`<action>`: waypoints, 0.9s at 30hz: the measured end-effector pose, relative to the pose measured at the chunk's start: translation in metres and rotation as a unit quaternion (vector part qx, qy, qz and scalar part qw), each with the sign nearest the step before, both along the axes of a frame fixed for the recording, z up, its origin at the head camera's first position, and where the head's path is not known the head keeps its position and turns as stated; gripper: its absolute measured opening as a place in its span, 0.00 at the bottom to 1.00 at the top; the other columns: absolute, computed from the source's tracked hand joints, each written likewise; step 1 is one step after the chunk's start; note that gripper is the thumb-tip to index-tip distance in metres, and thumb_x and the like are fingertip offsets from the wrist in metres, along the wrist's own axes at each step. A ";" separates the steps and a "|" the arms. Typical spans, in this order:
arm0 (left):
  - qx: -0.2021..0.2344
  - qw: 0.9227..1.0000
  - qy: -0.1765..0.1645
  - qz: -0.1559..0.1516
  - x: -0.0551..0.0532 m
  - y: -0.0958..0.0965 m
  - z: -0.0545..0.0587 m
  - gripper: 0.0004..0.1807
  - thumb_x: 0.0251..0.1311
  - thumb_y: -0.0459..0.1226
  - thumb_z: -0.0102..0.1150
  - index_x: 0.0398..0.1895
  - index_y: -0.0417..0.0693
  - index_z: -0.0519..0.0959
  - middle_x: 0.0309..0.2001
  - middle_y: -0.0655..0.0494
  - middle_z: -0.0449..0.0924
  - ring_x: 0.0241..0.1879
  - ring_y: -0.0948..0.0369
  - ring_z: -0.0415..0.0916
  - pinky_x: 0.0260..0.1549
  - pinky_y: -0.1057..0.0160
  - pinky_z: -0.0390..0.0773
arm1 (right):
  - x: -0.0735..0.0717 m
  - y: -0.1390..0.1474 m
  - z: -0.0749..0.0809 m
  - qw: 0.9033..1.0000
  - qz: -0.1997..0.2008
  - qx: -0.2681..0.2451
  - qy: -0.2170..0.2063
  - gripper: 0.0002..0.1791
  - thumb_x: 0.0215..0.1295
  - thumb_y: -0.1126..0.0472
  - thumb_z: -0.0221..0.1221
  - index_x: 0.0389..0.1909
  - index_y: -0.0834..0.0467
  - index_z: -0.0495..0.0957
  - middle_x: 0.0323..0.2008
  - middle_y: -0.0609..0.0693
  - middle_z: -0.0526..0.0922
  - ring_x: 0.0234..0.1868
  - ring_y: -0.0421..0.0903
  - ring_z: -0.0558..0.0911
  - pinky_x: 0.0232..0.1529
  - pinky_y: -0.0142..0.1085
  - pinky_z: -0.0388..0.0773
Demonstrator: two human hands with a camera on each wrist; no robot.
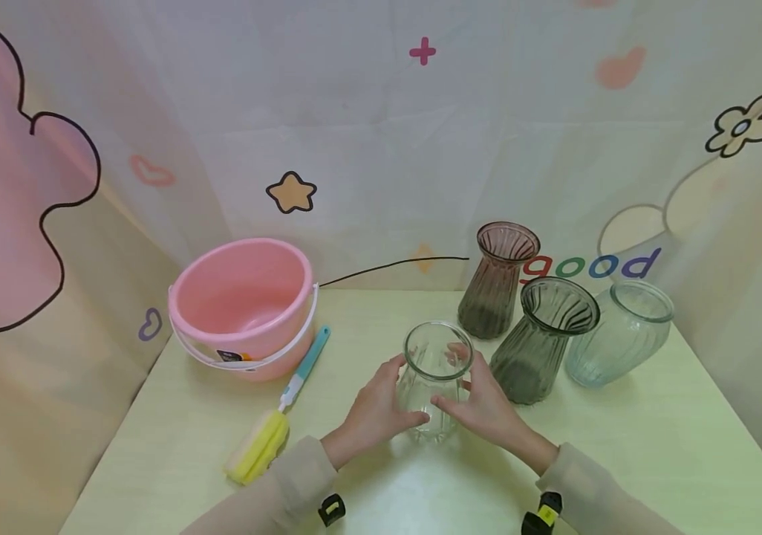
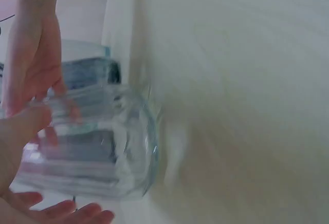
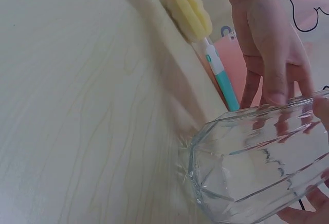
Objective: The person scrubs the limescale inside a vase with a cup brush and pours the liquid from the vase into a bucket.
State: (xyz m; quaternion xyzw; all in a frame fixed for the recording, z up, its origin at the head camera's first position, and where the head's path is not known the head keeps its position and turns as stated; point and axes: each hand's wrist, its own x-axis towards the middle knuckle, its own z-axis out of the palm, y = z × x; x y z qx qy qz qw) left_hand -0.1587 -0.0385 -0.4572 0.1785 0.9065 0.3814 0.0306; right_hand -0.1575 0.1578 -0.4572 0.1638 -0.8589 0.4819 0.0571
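left hand point(image 1: 379, 405) and right hand point(image 1: 486, 407) gripped clear vase point(image 1: 421, 388) between them, mouth up, probably to steady slick glass; grey vase point(image 1: 526, 364) stood just right of grip, brush point(image 1: 292, 389) left, apparently leaving fingers room.

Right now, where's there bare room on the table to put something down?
Behind the clear vase, between the pink bucket and the purplish vase, and left of the yellow brush. Back right is tight: grey vase, pale-blue vase and purplish vase huddle together.

bucket label point(image 1: 232, 357): unreadably small | clear vase point(image 3: 241, 167): cut by right edge, right wrist view
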 end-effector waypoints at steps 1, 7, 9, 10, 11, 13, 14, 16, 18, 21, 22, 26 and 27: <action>-0.021 1.000 -0.006 -0.009 -0.002 -0.004 0.002 0.49 0.41 0.46 0.71 0.67 0.49 0.56 0.63 0.50 0.62 0.59 0.51 0.66 0.51 0.48 0.71 | 0.000 0.000 0.000 1.000 0.003 0.003 0.005 0.45 0.46 0.63 0.70 0.63 0.58 0.55 0.60 0.58 0.63 0.59 0.56 0.68 0.47 0.50 0.76; -0.154 0.988 -0.011 -0.021 -0.024 -0.035 0.009 0.46 0.44 0.45 0.70 0.66 0.46 0.57 0.64 0.44 0.61 0.59 0.46 0.64 0.51 0.47 0.71 | -0.002 -0.002 -0.001 1.000 0.006 0.013 0.008 0.45 0.46 0.62 0.69 0.64 0.55 0.55 0.61 0.56 0.64 0.60 0.54 0.67 0.47 0.48 0.76; -0.183 0.983 -0.009 0.002 -0.037 -0.043 0.010 0.44 0.46 0.44 0.69 0.66 0.43 0.58 0.63 0.42 0.62 0.59 0.45 0.64 0.52 0.48 0.70 | -0.002 -0.002 -0.001 1.000 0.004 0.016 0.007 0.44 0.46 0.62 0.69 0.64 0.54 0.56 0.61 0.56 0.64 0.60 0.53 0.67 0.47 0.48 0.76; -0.195 0.981 -0.007 0.016 -0.043 -0.047 0.009 0.44 0.47 0.45 0.68 0.65 0.42 0.58 0.62 0.41 0.62 0.59 0.45 0.63 0.53 0.48 0.69 | -0.002 -0.002 -0.001 1.000 0.004 0.016 0.007 0.44 0.46 0.62 0.69 0.64 0.53 0.56 0.61 0.56 0.64 0.60 0.53 0.67 0.47 0.48 0.76; -0.207 0.978 -0.005 0.028 -0.049 -0.050 0.010 0.43 0.47 0.44 0.67 0.65 0.41 0.58 0.62 0.40 0.63 0.59 0.44 0.63 0.54 0.48 0.68 | -0.001 -0.002 -0.001 1.000 0.005 0.016 0.008 0.44 0.47 0.62 0.69 0.64 0.54 0.56 0.61 0.57 0.64 0.60 0.53 0.67 0.47 0.48 0.76; -0.237 0.970 0.005 0.046 -0.061 -0.054 0.009 0.40 0.49 0.45 0.66 0.63 0.38 0.60 0.59 0.38 0.65 0.58 0.43 0.64 0.54 0.49 0.68 | -0.002 -0.001 -0.001 1.000 0.005 0.016 0.008 0.44 0.47 0.62 0.69 0.64 0.54 0.56 0.61 0.57 0.64 0.60 0.53 0.67 0.47 0.48 0.76; -0.251 0.967 0.009 0.052 -0.067 -0.055 0.008 0.39 0.50 0.45 0.65 0.61 0.37 0.60 0.58 0.37 0.66 0.57 0.43 0.65 0.54 0.49 0.68 | -0.002 -0.001 -0.001 1.000 0.004 0.016 0.007 0.44 0.47 0.62 0.69 0.64 0.54 0.56 0.61 0.57 0.64 0.60 0.53 0.67 0.47 0.48 0.76; -0.278 0.958 0.019 0.060 -0.077 -0.056 0.006 0.36 0.50 0.45 0.65 0.58 0.35 0.62 0.53 0.36 0.68 0.53 0.43 0.67 0.50 0.49 0.70 | -0.002 -0.001 -0.001 1.000 0.001 0.016 0.005 0.44 0.47 0.62 0.69 0.64 0.53 0.56 0.60 0.56 0.64 0.60 0.53 0.67 0.47 0.48 0.76; -0.301 0.951 0.023 0.068 -0.085 -0.056 0.004 0.34 0.51 0.46 0.63 0.56 0.35 0.64 0.49 0.36 0.70 0.49 0.43 0.69 0.46 0.49 0.72 | -0.001 -0.001 -0.001 1.000 -0.003 0.016 0.003 0.43 0.47 0.62 0.69 0.63 0.53 0.56 0.60 0.55 0.64 0.60 0.53 0.68 0.47 0.47 0.76; -0.320 0.944 0.011 0.083 -0.095 -0.053 0.001 0.33 0.53 0.46 0.61 0.56 0.35 0.63 0.48 0.35 0.69 0.47 0.41 0.68 0.42 0.48 0.73 | -0.001 -0.002 -0.002 1.000 -0.004 0.016 -0.002 0.43 0.47 0.61 0.69 0.64 0.53 0.56 0.60 0.55 0.64 0.60 0.53 0.68 0.47 0.47 0.76; -0.323 0.942 0.003 0.089 -0.098 -0.053 0.000 0.33 0.54 0.46 0.61 0.58 0.35 0.63 0.49 0.34 0.68 0.48 0.40 0.68 0.42 0.48 0.73 | -0.001 -0.002 -0.002 1.000 -0.003 0.016 -0.003 0.43 0.47 0.61 0.69 0.64 0.53 0.56 0.60 0.55 0.64 0.60 0.53 0.68 0.48 0.47 0.76; -0.337 0.936 -0.023 0.104 -0.107 -0.051 -0.005 0.34 0.56 0.44 0.58 0.61 0.35 0.60 0.51 0.30 0.65 0.50 0.36 0.66 0.45 0.46 0.72 | 0.000 -0.002 -0.001 1.000 -0.005 0.015 -0.005 0.44 0.46 0.62 0.69 0.64 0.53 0.56 0.60 0.55 0.64 0.60 0.53 0.68 0.48 0.47 0.76; -0.339 0.934 -0.026 0.105 -0.109 -0.051 -0.006 0.34 0.56 0.44 0.58 0.61 0.35 0.60 0.51 0.29 0.65 0.50 0.36 0.66 0.46 0.46 0.72 | 0.000 -0.002 -0.001 1.000 -0.005 0.015 -0.004 0.44 0.46 0.62 0.69 0.64 0.53 0.56 0.60 0.55 0.64 0.60 0.53 0.68 0.48 0.47 0.76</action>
